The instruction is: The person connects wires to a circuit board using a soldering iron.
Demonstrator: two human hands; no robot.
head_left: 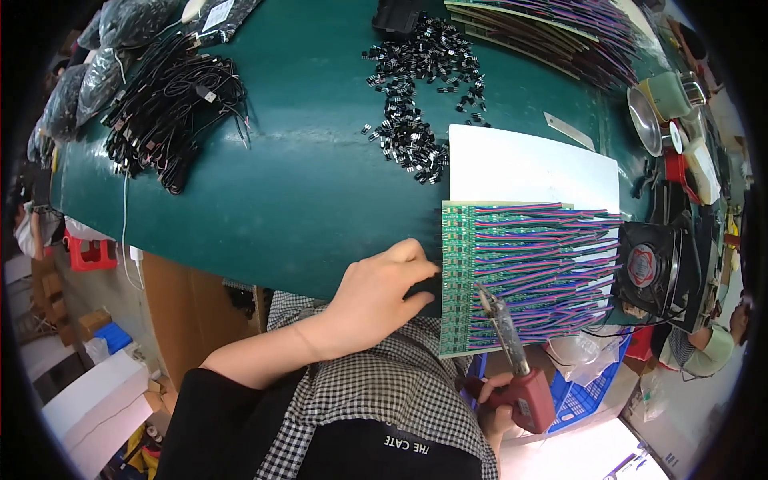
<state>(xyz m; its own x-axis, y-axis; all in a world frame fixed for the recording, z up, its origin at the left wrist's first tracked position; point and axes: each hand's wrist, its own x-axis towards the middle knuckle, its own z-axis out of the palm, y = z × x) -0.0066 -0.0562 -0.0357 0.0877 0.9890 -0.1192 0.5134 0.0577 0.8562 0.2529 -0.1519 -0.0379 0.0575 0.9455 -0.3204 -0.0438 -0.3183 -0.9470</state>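
Observation:
A panel of green circuit boards point(458, 280) lies at the table's front edge, with rows of striped red, blue and black wires point(544, 268) running off to the right. My left hand point(376, 292) is at the panel's left edge, thumb and index finger curled toward each other; dark bits show at the fingertips, too small to name. In my right hand point(494, 400), below the panel, is the red handle of a soldering iron point(512, 340). Its metal tip points up and left over the boards, close to the solder joints. Whether it touches them I cannot tell.
A white sheet point(532, 164) lies partly under the panel. Small black connectors point(412, 136) are heaped on the green table point(304, 184). Black cables point(172, 112) lie at the left, more wired boards point(528, 36) at the far right. A black fan point(652, 264) stands beside the wires.

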